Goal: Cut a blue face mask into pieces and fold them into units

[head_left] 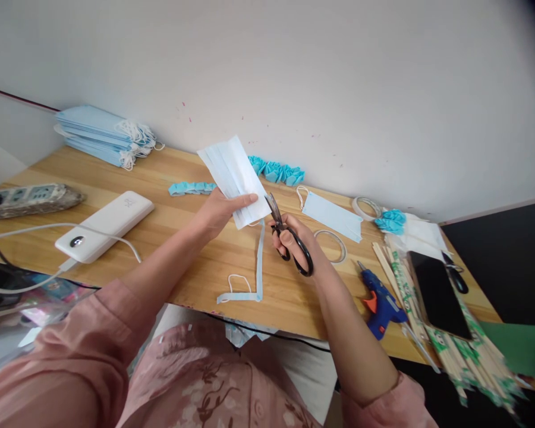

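My left hand pinches a pale blue face mask, thumb on top, raised over the table. Fingers and thumb of my right hand are in the handles of black scissors, whose blades are parted at the mask's right edge. A narrow cut strip with an ear loop dangles from the mask's lower end and bends onto the tabletop. Behind the mask lie a pleated blue strip and several turquoise folded flowers. Another mask rests flat right of the scissors.
A mask stack sits back left, near a white power bank and a power strip. Tape rolls, a blue glue gun, a phone and wrapped chopsticks lie right. The wall borders the wooden table.
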The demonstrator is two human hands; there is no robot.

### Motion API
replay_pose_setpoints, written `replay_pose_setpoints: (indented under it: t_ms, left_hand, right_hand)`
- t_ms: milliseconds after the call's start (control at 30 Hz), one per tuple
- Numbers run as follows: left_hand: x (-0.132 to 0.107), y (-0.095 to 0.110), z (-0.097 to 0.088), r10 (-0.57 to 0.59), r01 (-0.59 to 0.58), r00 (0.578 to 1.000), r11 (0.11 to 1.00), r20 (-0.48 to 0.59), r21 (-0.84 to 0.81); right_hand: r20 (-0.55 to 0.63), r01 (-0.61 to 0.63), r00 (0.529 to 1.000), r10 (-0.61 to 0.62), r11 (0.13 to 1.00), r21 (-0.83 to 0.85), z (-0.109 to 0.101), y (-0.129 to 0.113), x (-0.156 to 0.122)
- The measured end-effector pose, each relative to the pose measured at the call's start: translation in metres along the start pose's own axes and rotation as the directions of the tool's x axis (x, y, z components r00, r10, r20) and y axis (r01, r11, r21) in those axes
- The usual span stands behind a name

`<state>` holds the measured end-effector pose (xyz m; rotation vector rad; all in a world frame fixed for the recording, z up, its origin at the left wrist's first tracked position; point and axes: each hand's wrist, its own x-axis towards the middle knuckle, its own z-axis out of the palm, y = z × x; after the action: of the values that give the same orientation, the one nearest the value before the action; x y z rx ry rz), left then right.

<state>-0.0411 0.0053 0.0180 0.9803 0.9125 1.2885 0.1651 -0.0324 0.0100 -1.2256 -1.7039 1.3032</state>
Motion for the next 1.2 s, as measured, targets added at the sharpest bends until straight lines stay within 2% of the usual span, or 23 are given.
replay_pose_setpoints:
  t_ms: [100,267,600,800,1033,1200]
  left_hand:
    - [-0.001,0.001,0.0,-0.018,0.018,1.0,1.0,0.009,0.0]
    - [0.0,-0.004,-0.001,-0.028,0.026,0.998,0.999,0.061,0.045]
    - [-0.005,-0.012,0.005,-0.054,0.042,0.992,0.993,0.112,0.109]
    - [-0.007,-0.011,0.008,-0.055,0.046,0.995,0.993,0.086,0.106]
    - [-0.007,-0.012,0.008,-0.043,0.04,0.998,0.997,0.051,0.067]
    - [-0.006,-0.014,0.008,-0.046,0.044,0.998,0.998,0.037,0.046]
  right_hand:
    - [0.037,0.032,0.999,-0.031,0.999,-0.017,0.0,-0.003,-0.001]
    - [0.026,0.045,0.999,-0.044,0.998,-0.041,0.001,-0.001,0.0]
    - [0.021,0.065,0.998,-0.065,0.998,0.014,0.003,0.0,0.002]
    - [0.001,0.081,0.997,-0.081,0.997,0.018,0.004,-0.005,0.0]
    - [-0.021,0.021,1.0,-0.021,0.999,0.034,0.006,-0.011,-0.002]
    - [-0.041,0.026,0.999,-0.025,0.999,0.033,0.007,-0.012,-0.002]
